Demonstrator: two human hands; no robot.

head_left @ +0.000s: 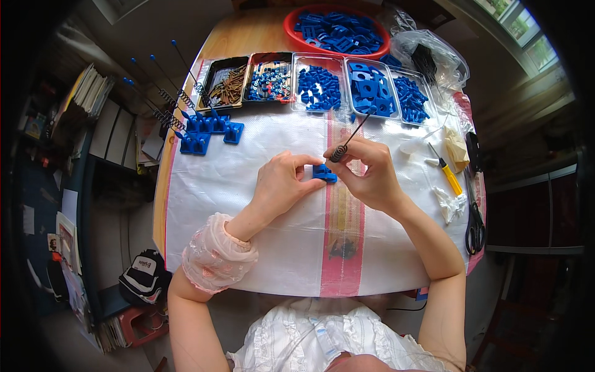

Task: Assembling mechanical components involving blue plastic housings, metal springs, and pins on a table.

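Note:
A small blue plastic base [324,175] stands on the white table covering near the middle. My left hand [276,186] has its thumb and forefinger closed on the base from the left. In the fingers of my right hand [372,177] is a black coil spring [338,154] with a thin dark rod running up out of it. The spring sits just above the base's right side; my fingers hide whether the two touch. Finished-looking blue bases [197,142] with springs and blue-tipped rods stand together at the far left.
Along the back are a tray of screws [227,85], a tray of small mixed parts [268,77] and clear trays of blue pieces [319,87]. Behind stands a red basin [291,32]. On the right lie a yellow-handled screwdriver [452,178], crumpled white plastic [449,204] and black scissors [475,230].

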